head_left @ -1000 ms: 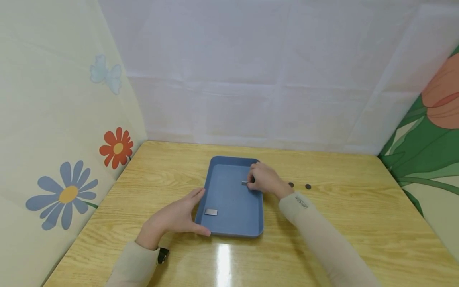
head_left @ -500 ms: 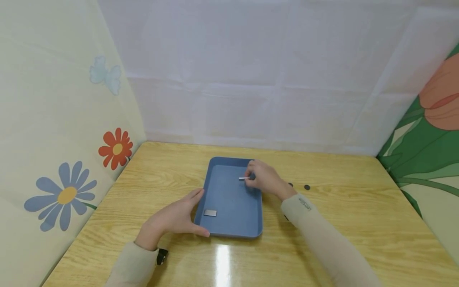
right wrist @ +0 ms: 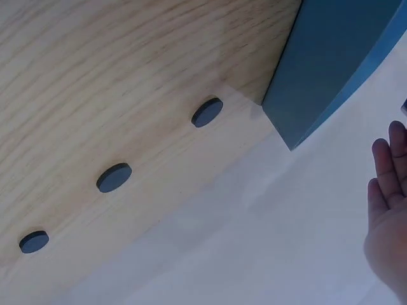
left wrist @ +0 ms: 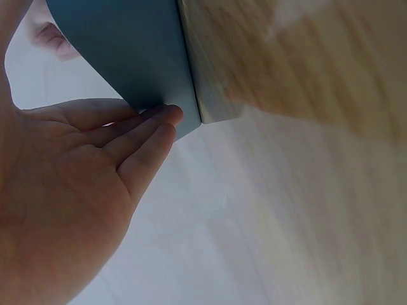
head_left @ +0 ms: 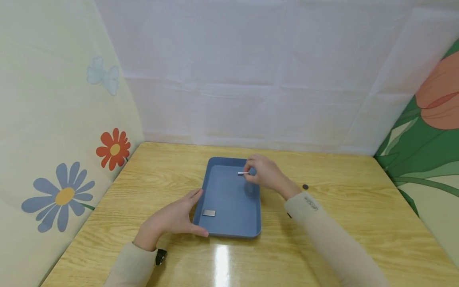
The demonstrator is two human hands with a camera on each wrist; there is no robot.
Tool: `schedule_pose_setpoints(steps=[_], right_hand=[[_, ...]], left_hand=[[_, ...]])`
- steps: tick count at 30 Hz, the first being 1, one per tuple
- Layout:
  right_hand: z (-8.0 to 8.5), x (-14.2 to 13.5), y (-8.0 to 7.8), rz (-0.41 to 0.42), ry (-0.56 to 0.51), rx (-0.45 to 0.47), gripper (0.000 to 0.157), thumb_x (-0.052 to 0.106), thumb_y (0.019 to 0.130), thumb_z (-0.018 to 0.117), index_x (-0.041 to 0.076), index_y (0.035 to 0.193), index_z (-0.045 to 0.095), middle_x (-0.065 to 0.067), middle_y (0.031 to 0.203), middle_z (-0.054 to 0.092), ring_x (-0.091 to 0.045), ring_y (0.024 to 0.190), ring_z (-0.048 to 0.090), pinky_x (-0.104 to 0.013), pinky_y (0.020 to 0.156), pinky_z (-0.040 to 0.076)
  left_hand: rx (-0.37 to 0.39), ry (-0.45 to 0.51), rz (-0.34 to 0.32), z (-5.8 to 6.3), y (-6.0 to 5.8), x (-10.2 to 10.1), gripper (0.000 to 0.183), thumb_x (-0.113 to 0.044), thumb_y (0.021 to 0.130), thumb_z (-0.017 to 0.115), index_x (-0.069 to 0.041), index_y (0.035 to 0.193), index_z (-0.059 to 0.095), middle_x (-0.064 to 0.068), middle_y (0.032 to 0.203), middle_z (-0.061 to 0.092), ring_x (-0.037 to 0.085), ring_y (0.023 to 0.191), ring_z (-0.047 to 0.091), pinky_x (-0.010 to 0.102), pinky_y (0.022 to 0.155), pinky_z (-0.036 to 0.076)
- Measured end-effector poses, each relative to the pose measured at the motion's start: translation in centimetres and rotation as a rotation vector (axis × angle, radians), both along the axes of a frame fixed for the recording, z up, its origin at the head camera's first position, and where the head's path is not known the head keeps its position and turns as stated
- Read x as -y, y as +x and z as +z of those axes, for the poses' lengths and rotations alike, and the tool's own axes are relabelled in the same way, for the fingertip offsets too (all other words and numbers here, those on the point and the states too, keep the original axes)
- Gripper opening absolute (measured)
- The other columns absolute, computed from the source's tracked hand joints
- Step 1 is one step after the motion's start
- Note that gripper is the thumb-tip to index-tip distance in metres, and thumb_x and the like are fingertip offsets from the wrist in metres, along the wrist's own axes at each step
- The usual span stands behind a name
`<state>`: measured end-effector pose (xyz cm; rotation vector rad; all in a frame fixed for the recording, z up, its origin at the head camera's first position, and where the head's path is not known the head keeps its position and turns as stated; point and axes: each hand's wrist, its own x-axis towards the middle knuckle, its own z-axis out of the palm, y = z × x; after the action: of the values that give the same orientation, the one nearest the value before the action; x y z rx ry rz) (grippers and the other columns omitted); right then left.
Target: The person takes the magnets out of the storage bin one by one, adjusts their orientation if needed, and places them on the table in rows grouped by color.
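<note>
In the head view, a blue rectangular tray (head_left: 233,195) lies on the wooden table. My left hand (head_left: 172,217) rests against its near left corner, thumb at the front edge and fingers fairly straight along the side; the left wrist view shows fingertips (left wrist: 168,117) touching the outer wall. Over the tray's far right part, my right hand (head_left: 265,173) pinches a thin, flat silver piece (head_left: 242,173), partly hidden by the fingers. A similar silver rectangle (head_left: 209,213) lies inside the tray near my left thumb. Only a dark edge of the held piece (right wrist: 405,107) shows in the right wrist view.
Three dark round discs stand in a row on the table in the right wrist view: one near the tray (right wrist: 207,112), a middle disc (right wrist: 114,178) and a far disc (right wrist: 34,241). My right sleeve (head_left: 322,227) crosses the table's right side. A white backdrop (head_left: 251,111) rises behind.
My right hand has moved slightly farther from me, with the silver piece showing more clearly between its fingertips. One disc has become hidden behind my right arm. My left hand stays at the tray.
</note>
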<state>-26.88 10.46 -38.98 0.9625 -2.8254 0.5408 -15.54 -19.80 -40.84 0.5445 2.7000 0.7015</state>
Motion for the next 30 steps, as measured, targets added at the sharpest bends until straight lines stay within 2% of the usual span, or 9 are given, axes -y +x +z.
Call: schedule_pose_setpoints(steps=[8, 13, 22, 30], right_hand=[[0.3, -1.2, 0.3, -0.015, 0.009, -0.010, 0.005, 0.021, 0.093, 0.073, 0.017, 0.091, 0.075, -0.001, 0.108, 0.068, -0.021, 0.103, 0.064, -0.039, 0.086, 0.057], [0.3, -2.3, 0.6, -0.030, -0.014, 0.002, 0.005, 0.020, 0.092, 0.073, 0.016, 0.091, 0.075, -0.002, 0.111, 0.068, -0.023, 0.110, 0.064, -0.041, 0.091, 0.058], [-0.2, -4.8, 1.4, -0.027, -0.073, -0.052, 0.006, 0.014, 0.086, 0.078, 0.016, 0.086, 0.073, -0.001, 0.103, 0.069, -0.023, 0.101, 0.065, -0.039, 0.085, 0.058], [0.6, -6.9, 2.3, -0.070, -0.062, -0.085, 0.007, 0.017, 0.087, 0.079, 0.018, 0.085, 0.073, -0.001, 0.105, 0.069, -0.023, 0.103, 0.065, -0.042, 0.085, 0.059]], left_hand=[[0.010, 0.000, 0.000, 0.1, 0.0, -0.1, 0.135, -0.071, 0.068, 0.084, -0.001, 0.164, 0.019, 0.021, 0.172, 0.019, 0.042, 0.154, 0.032, 0.059, 0.121, 0.038], [0.008, -0.002, -0.004, 0.0, -0.2, -0.1, 0.135, -0.071, 0.069, 0.084, 0.000, 0.164, 0.019, 0.021, 0.172, 0.019, 0.043, 0.154, 0.032, 0.058, 0.121, 0.038], [-0.001, -0.006, -0.010, -0.2, -0.3, 0.0, 0.137, -0.074, 0.068, 0.082, 0.000, 0.164, 0.018, 0.022, 0.172, 0.018, 0.043, 0.154, 0.032, 0.058, 0.121, 0.038], [-0.015, -0.012, -0.010, -0.1, -0.2, 0.1, 0.137, -0.074, 0.068, 0.082, 0.001, 0.163, 0.019, 0.024, 0.171, 0.019, 0.045, 0.153, 0.033, 0.059, 0.119, 0.040]])
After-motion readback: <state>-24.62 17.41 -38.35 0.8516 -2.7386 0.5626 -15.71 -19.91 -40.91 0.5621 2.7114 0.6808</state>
